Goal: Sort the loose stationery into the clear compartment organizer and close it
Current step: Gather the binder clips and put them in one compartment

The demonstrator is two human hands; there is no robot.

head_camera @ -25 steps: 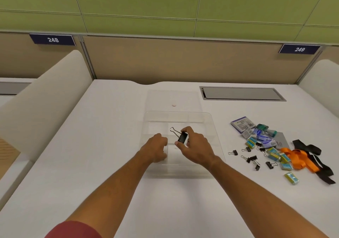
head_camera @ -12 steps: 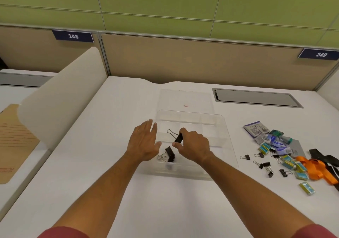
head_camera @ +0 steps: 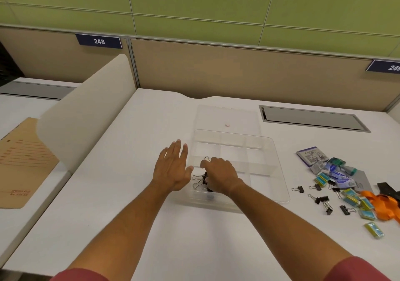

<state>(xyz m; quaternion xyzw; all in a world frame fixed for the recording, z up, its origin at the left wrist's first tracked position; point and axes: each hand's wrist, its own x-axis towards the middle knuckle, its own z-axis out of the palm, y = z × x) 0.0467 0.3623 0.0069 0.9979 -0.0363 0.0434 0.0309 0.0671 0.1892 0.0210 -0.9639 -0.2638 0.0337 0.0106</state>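
Hands over the clear organizer's near-left compartment, binder clips going in.

Since half a second ago the right hand point(head_camera: 220, 176) has dropped lower into the clear compartment organizer point(head_camera: 279, 172), its fingers point(head_camera: 204, 164) curled around a black binder clip point(head_camera: 207, 159) whose wire loop shows above the knuckles; the left hand point(head_camera: 173, 168) has lifted off, fingers spread and released, holding nothing, just beside the box's left wall. More binder clips point(head_camera: 200, 182) lie in the near-left compartment under the right hand; the other compartments look bare. The organizer's lid point(head_camera: 227, 116) lies open, flat on the white table point(head_camera: 129, 150) behind it. To the right, well apart, sit loose clips point(head_camera: 322, 200), small staple boxes point(head_camera: 373, 229), packets, and an orange lanyard point(head_camera: 381, 202). Partition labels read "248" point(head_camera: 99, 41) and, cut off, "249" point(head_camera: 389, 66).
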